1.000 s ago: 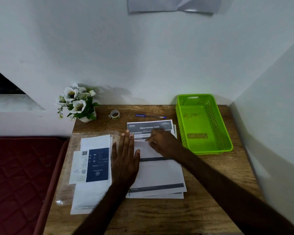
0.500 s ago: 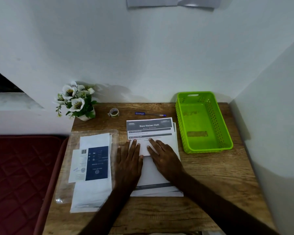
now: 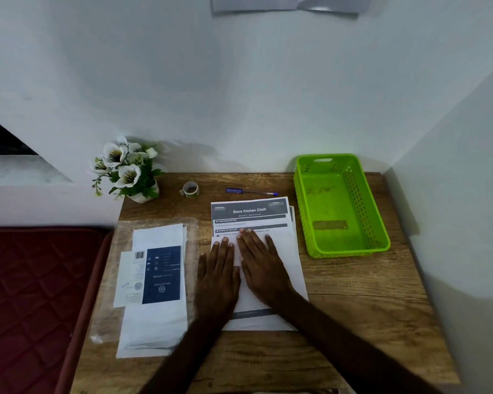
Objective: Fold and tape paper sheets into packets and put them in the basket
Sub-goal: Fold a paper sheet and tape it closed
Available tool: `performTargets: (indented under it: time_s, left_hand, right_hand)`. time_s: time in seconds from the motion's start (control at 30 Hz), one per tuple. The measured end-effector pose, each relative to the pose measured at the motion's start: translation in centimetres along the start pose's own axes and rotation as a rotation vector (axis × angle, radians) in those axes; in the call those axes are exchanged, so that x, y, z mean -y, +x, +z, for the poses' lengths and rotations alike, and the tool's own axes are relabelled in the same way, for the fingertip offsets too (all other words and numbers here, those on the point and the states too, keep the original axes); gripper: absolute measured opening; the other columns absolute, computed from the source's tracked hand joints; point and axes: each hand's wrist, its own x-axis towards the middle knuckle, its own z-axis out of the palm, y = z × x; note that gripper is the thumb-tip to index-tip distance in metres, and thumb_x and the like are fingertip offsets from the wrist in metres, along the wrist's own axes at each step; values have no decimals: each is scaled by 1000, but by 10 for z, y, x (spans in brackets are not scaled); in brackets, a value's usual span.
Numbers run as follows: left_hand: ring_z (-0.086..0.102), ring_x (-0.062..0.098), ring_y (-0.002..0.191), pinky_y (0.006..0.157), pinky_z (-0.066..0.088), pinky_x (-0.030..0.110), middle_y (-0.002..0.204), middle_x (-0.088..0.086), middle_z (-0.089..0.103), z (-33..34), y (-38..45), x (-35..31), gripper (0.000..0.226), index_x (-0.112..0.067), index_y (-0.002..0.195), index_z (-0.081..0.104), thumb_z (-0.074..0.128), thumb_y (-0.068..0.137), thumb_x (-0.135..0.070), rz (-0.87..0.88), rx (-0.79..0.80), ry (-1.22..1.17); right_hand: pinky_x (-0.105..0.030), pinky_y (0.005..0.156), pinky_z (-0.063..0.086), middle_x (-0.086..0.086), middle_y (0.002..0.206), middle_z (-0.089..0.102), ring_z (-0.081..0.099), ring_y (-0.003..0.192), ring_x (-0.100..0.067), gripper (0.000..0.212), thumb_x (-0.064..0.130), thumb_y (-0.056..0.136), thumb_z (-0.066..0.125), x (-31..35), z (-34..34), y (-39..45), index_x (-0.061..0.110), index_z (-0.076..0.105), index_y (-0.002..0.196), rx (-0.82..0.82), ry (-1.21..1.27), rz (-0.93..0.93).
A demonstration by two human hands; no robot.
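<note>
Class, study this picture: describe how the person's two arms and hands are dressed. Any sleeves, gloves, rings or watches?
Both forearms are bare; no sleeve shows within the frame. The left hand and the right hand are ungloved, and no ring, watch or bracelet can be seen.

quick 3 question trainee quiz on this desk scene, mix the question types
1. True or false: the basket already holds a packet.
2. Which lies nearest the flowers? A) pen B) tape C) basket
3. Fill in: both hands, left and right, press flat on the ____.

Key
1. False: nothing lies in it.
2. B
3. Paper, its near part folded up over the printed sheet.
</note>
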Motion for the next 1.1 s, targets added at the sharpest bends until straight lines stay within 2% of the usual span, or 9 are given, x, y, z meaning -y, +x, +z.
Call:
performTargets:
  time_s: [0.23,0.47,0.63,0.97,1.1]
  left_hand:
    - [19,25,157,122,23,54,168,9,24,-2,0,-2,57,-9,157,34,29,106,-34,5,13,31]
    - [15,23,158,124,21,52,169,7,20,-4,0,-2,61,-12,160,29,33,104,-36,-9,33,3]
    - [12,22,158,125,17,51,170,6,18,-4,-1,-1,62,-12,161,27,34,104,-37,-18,39,4]
    - [8,20,158,127,14,49,171,4,15,-4,-1,-1,63,-14,161,24,35,104,-38,-27,61,35]
    - [12,20,158,127,14,49,170,4,18,-7,0,1,60,-15,161,27,31,106,-40,-18,69,-3]
  right_hand:
    - [-53,117,33,-13,160,37,30,151,-25,54,29,104,33,7,11,4,6,41,152,58,53,25]
    - [-44,124,20,-9,165,26,20,154,-21,63,43,106,33,-15,11,-14,7,32,156,-7,104,239]
    - [-45,123,22,-14,165,24,21,154,-26,69,48,105,32,-22,10,-21,3,29,157,-17,80,369]
    - [-47,123,22,-15,166,20,18,154,-28,71,49,104,32,-21,11,-21,3,25,158,-16,80,376]
    - [-50,121,25,-13,165,25,21,154,-26,63,39,105,38,-20,5,-23,4,30,156,-147,168,336]
